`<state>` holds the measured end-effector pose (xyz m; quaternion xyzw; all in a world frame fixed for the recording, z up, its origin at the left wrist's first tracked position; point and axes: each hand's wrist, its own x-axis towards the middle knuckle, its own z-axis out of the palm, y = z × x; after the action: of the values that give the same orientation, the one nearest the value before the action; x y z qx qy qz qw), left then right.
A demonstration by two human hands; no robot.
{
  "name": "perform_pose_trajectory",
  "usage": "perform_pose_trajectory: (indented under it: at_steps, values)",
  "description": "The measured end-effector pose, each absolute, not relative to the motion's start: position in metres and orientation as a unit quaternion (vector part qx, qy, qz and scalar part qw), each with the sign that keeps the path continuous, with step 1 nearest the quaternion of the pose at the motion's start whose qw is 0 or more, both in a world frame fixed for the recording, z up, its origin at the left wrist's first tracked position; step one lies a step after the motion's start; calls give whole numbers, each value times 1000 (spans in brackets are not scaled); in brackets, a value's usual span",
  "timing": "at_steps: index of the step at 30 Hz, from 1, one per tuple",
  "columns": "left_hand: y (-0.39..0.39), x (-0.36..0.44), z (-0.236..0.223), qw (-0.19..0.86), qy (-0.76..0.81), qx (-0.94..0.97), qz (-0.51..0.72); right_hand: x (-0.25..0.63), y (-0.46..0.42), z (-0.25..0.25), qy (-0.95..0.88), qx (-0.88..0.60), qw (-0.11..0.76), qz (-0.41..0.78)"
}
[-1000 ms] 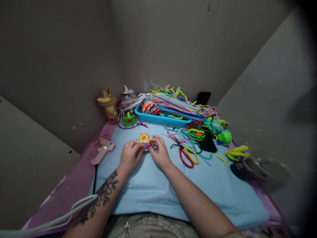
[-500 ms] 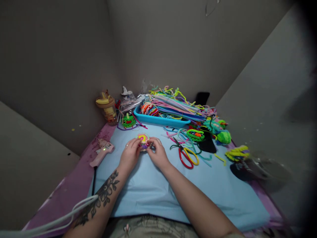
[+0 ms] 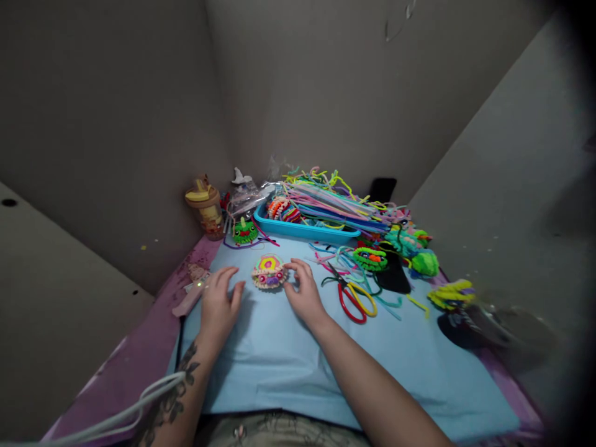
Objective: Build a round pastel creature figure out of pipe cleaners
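On the blue cloth [image 3: 288,372] sits a small round pipe-cleaner figure [image 3: 270,273], cream-edged, with a pink, yellow and green ringed top and eyes on its front. My left hand [image 3: 221,304] is apart from it on the left, fingers spread and holding nothing, close to a pink glue gun [image 3: 189,301]. On the figure's right side, my right hand [image 3: 302,288] has its fingers apart; the fingertips are at the figure's edge, and whether they touch it I cannot tell.
Red-and-yellow-handled scissors [image 3: 357,301] lie among cut pipe cleaners to the right. Behind is a blue tray [image 3: 307,232] heaped with pipe cleaners. A green figure [image 3: 244,231] and a cup [image 3: 205,208] stand back left. A black phone [image 3: 393,276] lies right.
Both hands held the figure before; now it rests on the cloth. My left hand has let go and moved left toward the glue gun. My right hand has opened beside the figure.
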<state>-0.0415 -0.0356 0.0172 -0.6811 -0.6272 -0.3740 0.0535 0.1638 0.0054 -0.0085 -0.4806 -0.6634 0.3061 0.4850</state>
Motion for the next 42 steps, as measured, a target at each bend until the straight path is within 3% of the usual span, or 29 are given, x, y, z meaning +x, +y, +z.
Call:
perform_pose_trajectory:
  at_steps: [3, 8, 17, 24, 28, 33, 42]
  values:
    - [-55, -77, 20, 113, -737, -609, -269, 165, 3, -4, -673, -487, 486, 269]
    - [-77, -118, 16, 102, -792, -598, -70, 153, -8, 8, -760, -463, 428, 157]
    - [-60, -112, 25, 112, -793, -599, -25, 138, -9, 12, -803, -475, 354, 62]
    - [-58, -110, 27, 91, -817, -566, -58, 134, -4, 7, -804, -487, 334, 72]
    - [-64, -113, 26, 43, -795, -571, -201, 134, 1, 4, -793, -477, 359, 127]
    - [-81, -93, 12, -80, -678, -617, -390, 143, 5, 4, -735, -416, 460, 275]
    - [-108, -27, -9, -224, -572, -675, -409, 157, 0, 13, -488, -339, 579, 559]
